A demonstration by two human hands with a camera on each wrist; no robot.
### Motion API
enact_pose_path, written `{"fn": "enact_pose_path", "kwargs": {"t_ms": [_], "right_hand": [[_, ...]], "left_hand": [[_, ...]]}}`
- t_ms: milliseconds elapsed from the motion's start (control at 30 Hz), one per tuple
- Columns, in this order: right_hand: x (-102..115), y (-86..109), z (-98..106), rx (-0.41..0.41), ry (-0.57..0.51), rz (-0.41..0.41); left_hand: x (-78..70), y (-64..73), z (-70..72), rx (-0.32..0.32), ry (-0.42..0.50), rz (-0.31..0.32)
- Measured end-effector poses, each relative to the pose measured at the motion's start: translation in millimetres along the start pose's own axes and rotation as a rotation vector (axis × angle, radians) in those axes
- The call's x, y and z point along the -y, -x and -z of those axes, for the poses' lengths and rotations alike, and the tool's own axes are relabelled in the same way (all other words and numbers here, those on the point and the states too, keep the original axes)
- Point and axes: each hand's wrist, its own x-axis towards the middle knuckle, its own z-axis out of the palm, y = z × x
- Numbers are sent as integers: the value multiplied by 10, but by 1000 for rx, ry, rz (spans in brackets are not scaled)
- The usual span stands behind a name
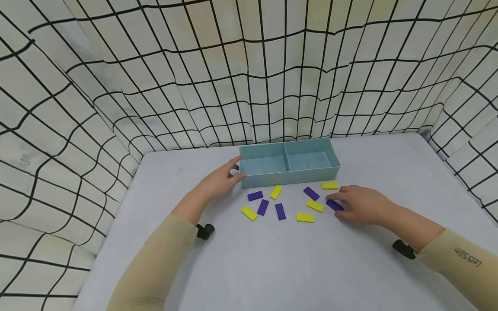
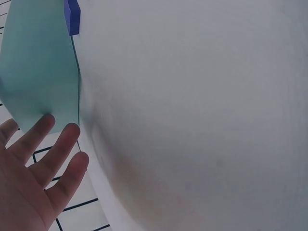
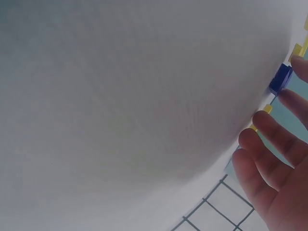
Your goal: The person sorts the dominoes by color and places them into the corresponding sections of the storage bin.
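Note:
My left hand (image 1: 219,181) is at the left end of a light blue two-compartment box (image 1: 289,178), thumb by the front corner and fingertips at the end wall. In the left wrist view its spread fingers (image 2: 61,147) reach to the box wall. The right hand (image 1: 363,205) pinches a purple block (image 1: 334,205) between thumb and index finger, low over the table. From the right wrist, that purple block (image 3: 280,79) shows between the two tips, and the other fingers (image 3: 250,139) hang loosely bent. Both box compartments hold nothing.
Before the box lie several flat yellow blocks (image 1: 305,217) and several purple blocks (image 1: 280,211), spread over a white table (image 1: 249,268). Behind the box and at both sides stands a black wire grid (image 1: 285,77) against pale walls.

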Motion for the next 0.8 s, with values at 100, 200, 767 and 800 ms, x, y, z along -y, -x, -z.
{"fn": "enact_pose_path", "kwargs": {"t_ms": [100, 200, 767, 800], "right_hand": [[-11, -6, -9, 0, -3, 1], [-15, -8, -16, -2, -8, 5], [-33, -9, 1, -9, -74, 4], [-33, -9, 8, -9, -78, 0]], "left_hand": [[4, -7, 0, 4, 14, -7], [11, -14, -3, 4, 33, -5], [41, -44, 6, 19, 91, 9], [44, -43, 8, 22, 102, 10]]}}
